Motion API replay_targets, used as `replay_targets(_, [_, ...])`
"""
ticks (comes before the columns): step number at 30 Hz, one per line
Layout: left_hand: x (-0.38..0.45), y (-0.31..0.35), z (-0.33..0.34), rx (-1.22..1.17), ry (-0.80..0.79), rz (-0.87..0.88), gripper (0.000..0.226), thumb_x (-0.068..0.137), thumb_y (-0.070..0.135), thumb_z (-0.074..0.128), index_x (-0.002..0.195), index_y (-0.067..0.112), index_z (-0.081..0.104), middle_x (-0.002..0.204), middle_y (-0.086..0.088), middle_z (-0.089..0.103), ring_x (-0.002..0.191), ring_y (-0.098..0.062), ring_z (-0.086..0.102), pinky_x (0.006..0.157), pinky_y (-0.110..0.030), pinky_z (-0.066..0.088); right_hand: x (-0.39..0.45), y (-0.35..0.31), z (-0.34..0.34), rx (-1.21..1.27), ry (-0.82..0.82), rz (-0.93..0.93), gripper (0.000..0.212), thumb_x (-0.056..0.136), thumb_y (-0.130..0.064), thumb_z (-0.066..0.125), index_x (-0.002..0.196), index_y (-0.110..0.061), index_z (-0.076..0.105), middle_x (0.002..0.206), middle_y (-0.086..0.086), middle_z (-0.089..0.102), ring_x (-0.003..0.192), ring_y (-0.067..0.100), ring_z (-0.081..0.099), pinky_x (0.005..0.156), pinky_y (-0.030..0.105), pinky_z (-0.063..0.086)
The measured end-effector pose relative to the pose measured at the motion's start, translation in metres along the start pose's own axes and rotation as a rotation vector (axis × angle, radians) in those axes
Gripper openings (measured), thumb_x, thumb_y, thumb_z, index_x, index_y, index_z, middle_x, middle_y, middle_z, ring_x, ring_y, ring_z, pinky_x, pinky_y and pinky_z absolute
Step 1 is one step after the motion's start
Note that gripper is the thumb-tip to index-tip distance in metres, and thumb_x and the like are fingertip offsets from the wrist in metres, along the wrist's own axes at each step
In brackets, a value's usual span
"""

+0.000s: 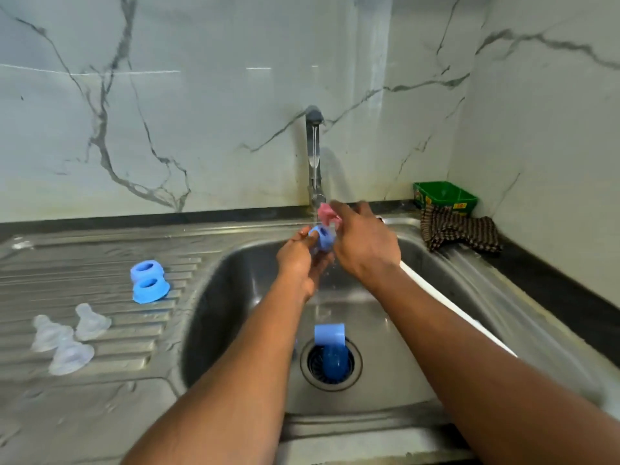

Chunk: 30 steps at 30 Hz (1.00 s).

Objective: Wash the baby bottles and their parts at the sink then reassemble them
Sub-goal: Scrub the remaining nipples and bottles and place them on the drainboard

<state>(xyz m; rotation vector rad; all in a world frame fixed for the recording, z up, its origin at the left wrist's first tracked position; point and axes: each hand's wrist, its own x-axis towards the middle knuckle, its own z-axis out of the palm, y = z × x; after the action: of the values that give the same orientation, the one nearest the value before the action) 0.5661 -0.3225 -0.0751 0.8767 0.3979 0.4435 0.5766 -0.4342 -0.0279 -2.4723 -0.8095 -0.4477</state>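
Observation:
Under the running tap [314, 152], my left hand [298, 263] holds a blue bottle ring [322, 238] over the sink basin [235, 297]. My right hand [364, 243] grips a pink sponge [327, 213] just above the ring. A blue bottle cap [330, 347] lies on the drain. Two more blue rings [149, 280] sit on the steel drainboard [84, 263] at left. Three clear silicone teats [67, 337] lie in front of them.
A green box [444, 196] and a checked cloth [459, 233] sit at the back right corner of the sink. Marble wall stands behind. A white strip [446, 303] runs along the basin's right rim.

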Motion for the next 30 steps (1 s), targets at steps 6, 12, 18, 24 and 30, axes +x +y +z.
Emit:
replay_targets(6, [0.009, 0.018, -0.005, -0.163, -0.104, 0.043, 0.024, 0.099, 0.015, 0.054, 0.121, 0.011, 0.061, 0.094, -0.005, 0.071, 0.076, -0.017, 0.068, 0.071, -0.028, 0.057, 0.012, -0.008, 0.019, 0.261, 0.057, -0.005, 0.05, 0.1, -0.021, 0.045, 0.145, -0.043, 0.041, 0.126, 0.007, 0.046, 0.104, 0.032, 0.059, 0.088, 0.045, 0.052])
replay_targets(12, [0.026, 0.005, -0.006, -0.106, -0.066, 0.07, 0.023, 0.099, 0.008, 0.052, 0.119, 0.011, 0.064, 0.102, -0.011, 0.067, 0.081, -0.017, 0.063, 0.075, -0.025, 0.055, 0.022, 0.011, 0.052, 0.431, -0.011, -0.01, 0.048, 0.094, -0.016, 0.049, 0.138, -0.035, 0.054, 0.121, 0.009, 0.054, 0.113, 0.028, 0.057, 0.098, 0.043, 0.048])
replay_targets(18, [0.029, 0.008, -0.012, -0.064, -0.057, 0.161, 0.03, 0.093, 0.011, 0.064, 0.122, 0.005, 0.063, 0.088, -0.006, 0.067, 0.072, -0.013, 0.061, 0.066, -0.02, 0.055, 0.025, 0.017, 0.058, 0.573, 0.015, 0.056, 0.022, 0.088, -0.04, 0.06, 0.097, -0.026, 0.074, 0.094, -0.005, 0.074, 0.093, 0.013, 0.068, 0.086, 0.039, 0.056])
replay_targets(24, [0.021, 0.001, 0.0, 0.081, -0.125, 0.121, 0.031, 0.1, 0.028, 0.055, 0.117, 0.004, 0.065, 0.104, -0.017, 0.069, 0.089, -0.022, 0.063, 0.091, -0.034, 0.054, 0.03, 0.011, 0.056, 0.695, 0.219, 0.212, 0.018, 0.091, -0.027, 0.061, 0.101, -0.02, 0.075, 0.099, 0.002, 0.075, 0.094, 0.019, 0.069, 0.089, 0.04, 0.057])
replay_targets(30, [0.017, 0.003, 0.005, 0.098, -0.195, 0.042, 0.033, 0.1, 0.015, 0.054, 0.131, 0.003, 0.056, 0.112, -0.017, 0.066, 0.081, -0.02, 0.066, 0.061, -0.024, 0.058, 0.025, 0.018, 0.046, 0.603, 0.308, 0.227, 0.019, 0.096, -0.029, 0.06, 0.107, -0.021, 0.072, 0.103, 0.003, 0.072, 0.091, 0.015, 0.062, 0.082, 0.029, 0.054])
